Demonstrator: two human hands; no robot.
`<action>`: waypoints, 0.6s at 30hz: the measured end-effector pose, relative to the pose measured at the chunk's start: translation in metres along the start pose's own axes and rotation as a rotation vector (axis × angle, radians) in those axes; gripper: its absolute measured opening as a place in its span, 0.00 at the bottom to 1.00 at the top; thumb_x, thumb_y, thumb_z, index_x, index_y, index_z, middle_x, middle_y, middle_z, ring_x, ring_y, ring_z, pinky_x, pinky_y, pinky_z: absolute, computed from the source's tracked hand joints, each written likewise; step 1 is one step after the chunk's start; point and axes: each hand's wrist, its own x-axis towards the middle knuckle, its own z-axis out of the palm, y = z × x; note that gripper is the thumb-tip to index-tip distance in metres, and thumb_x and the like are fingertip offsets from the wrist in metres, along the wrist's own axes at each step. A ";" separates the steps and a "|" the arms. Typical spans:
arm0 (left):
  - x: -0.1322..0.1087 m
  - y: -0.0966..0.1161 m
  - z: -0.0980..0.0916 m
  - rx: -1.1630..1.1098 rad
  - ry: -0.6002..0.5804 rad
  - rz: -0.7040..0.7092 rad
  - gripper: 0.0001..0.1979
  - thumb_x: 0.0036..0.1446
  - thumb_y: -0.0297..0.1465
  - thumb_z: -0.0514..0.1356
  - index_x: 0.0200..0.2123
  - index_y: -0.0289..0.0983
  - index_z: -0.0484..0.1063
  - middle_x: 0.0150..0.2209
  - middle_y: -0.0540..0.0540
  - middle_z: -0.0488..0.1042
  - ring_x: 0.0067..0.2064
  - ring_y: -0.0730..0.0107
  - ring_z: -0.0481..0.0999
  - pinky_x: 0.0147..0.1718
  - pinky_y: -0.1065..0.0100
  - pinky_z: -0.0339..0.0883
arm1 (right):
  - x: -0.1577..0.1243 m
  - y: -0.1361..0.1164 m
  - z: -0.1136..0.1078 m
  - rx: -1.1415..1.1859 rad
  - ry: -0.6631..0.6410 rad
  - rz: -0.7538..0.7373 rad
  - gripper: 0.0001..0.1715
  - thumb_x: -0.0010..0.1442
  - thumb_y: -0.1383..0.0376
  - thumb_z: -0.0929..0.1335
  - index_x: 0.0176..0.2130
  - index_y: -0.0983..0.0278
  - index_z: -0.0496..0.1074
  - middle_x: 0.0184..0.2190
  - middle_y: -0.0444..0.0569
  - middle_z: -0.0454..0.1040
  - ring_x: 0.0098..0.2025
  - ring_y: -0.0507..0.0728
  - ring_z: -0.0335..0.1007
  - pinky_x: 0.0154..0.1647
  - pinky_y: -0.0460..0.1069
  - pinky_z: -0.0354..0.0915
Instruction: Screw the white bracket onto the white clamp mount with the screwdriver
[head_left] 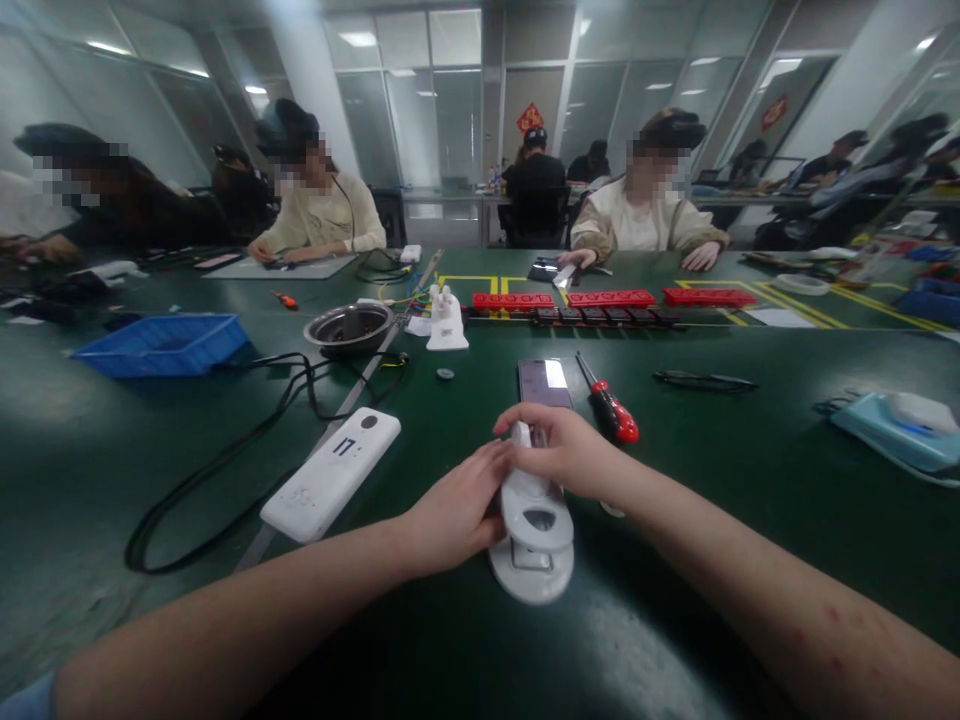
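A white plastic stand-like device (534, 582) with a rounded base, an oval plate with a hole and a bent metal wire between them rests on the green table in front of me. From its left side, my left hand (463, 500) holds it with the fingers closed against it. My right hand (574, 448) is curled over its far end, hiding much of that part. Just beyond my right hand lies a phone (541, 378), partly covered. To its right is a red-and-black screwdriver (616, 412). A pale small piece (611, 510) shows under my right wrist.
A white power bank (334, 475) and a black cable (161, 500) lie left, near a blue tray (169, 350) and metal bowl (322, 335). Tweezers (705, 381) and a light-blue object (892, 430) lie right. Red strips (611, 299) stretch ahead; co-workers sit opposite.
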 end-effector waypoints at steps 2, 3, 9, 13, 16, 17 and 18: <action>0.001 0.000 -0.001 -0.007 0.007 0.007 0.24 0.51 0.30 0.56 0.52 0.38 0.56 0.55 0.42 0.59 0.57 0.59 0.56 0.56 0.55 0.51 | -0.002 -0.001 0.003 -0.144 0.026 -0.109 0.12 0.45 0.72 0.64 0.35 0.65 0.67 0.25 0.42 0.66 0.24 0.48 0.59 0.24 0.44 0.56; 0.001 0.000 -0.001 -0.011 0.007 0.006 0.24 0.51 0.30 0.56 0.52 0.39 0.56 0.54 0.43 0.59 0.57 0.60 0.57 0.55 0.56 0.52 | -0.003 -0.001 0.005 -0.204 0.059 -0.178 0.11 0.45 0.72 0.64 0.33 0.65 0.68 0.27 0.43 0.67 0.27 0.49 0.60 0.26 0.44 0.57; 0.000 -0.005 -0.001 0.018 -0.019 0.007 0.27 0.50 0.30 0.57 0.54 0.39 0.53 0.57 0.43 0.56 0.58 0.59 0.54 0.56 0.55 0.50 | -0.008 0.004 -0.002 -0.317 0.113 -0.350 0.12 0.53 0.66 0.63 0.38 0.66 0.70 0.35 0.49 0.71 0.37 0.54 0.66 0.37 0.49 0.61; -0.001 -0.008 0.000 0.038 -0.043 0.007 0.31 0.51 0.31 0.56 0.57 0.39 0.49 0.59 0.42 0.52 0.60 0.59 0.49 0.58 0.54 0.46 | -0.011 0.002 -0.013 -0.125 0.287 -0.493 0.23 0.62 0.59 0.52 0.49 0.64 0.65 0.51 0.50 0.65 0.53 0.55 0.58 0.52 0.54 0.54; -0.001 -0.006 -0.001 0.044 -0.037 -0.006 0.31 0.51 0.32 0.56 0.57 0.39 0.48 0.59 0.42 0.52 0.60 0.61 0.51 0.58 0.56 0.47 | -0.014 -0.003 -0.012 -0.195 0.227 -0.387 0.22 0.61 0.59 0.55 0.51 0.63 0.64 0.52 0.49 0.64 0.54 0.56 0.57 0.54 0.53 0.52; -0.002 -0.006 -0.001 0.047 -0.036 -0.008 0.30 0.51 0.32 0.56 0.57 0.39 0.48 0.59 0.43 0.52 0.59 0.61 0.52 0.57 0.56 0.47 | -0.015 -0.005 -0.011 -0.215 0.129 -0.321 0.21 0.61 0.59 0.56 0.49 0.63 0.66 0.49 0.49 0.67 0.51 0.56 0.60 0.51 0.52 0.55; -0.002 -0.005 -0.001 0.050 -0.039 -0.011 0.30 0.51 0.31 0.56 0.57 0.39 0.49 0.59 0.43 0.52 0.59 0.61 0.52 0.57 0.56 0.47 | -0.014 -0.006 -0.010 -0.217 0.056 -0.264 0.21 0.61 0.59 0.56 0.46 0.64 0.68 0.45 0.50 0.69 0.47 0.55 0.64 0.47 0.51 0.58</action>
